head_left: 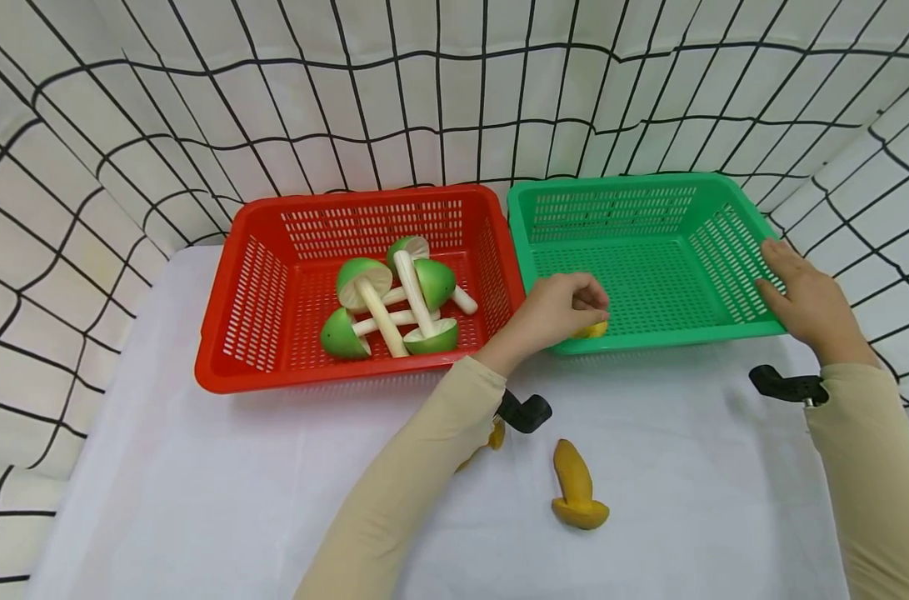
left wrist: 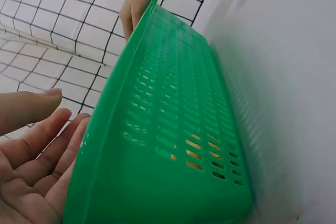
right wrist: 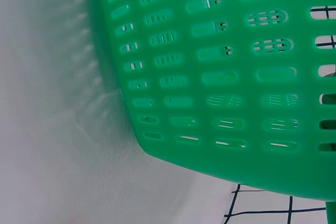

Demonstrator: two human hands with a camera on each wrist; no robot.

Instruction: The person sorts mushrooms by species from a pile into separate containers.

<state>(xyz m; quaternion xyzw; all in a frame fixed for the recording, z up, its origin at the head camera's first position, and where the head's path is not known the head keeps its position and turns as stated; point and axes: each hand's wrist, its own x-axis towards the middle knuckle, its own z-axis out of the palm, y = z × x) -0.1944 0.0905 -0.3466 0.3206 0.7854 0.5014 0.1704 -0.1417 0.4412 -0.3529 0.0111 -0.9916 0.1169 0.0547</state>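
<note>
My left hand (head_left: pixel 551 312) is over the front left corner of the green basket (head_left: pixel 649 335), fingers loosely bent. In the left wrist view its palm (left wrist: pixel 26 182) faces the basket wall with nothing between thumb and fingers. Just beneath it in the head view, a yellow piece (head_left: pixel 591 330) shows inside the basket, mostly hidden by the hand. My right hand (head_left: pixel 810 296) rests at the basket's right end, thumb and fingers reaching over the rim. On the white cloth lies a yellow toy mushroom (head_left: pixel 571 487); another yellow piece (head_left: pixel 496 435) is partly covered by the left sleeve.
Beside the green basket stands a red basket (head_left: pixel 214 367) holding several green-capped toy mushrooms (head_left: pixel 379 312) with white stems. Black wire grid (head_left: pixel 439 92) with white cloth behind it surrounds the back and sides of the table (head_left: pixel 274 500).
</note>
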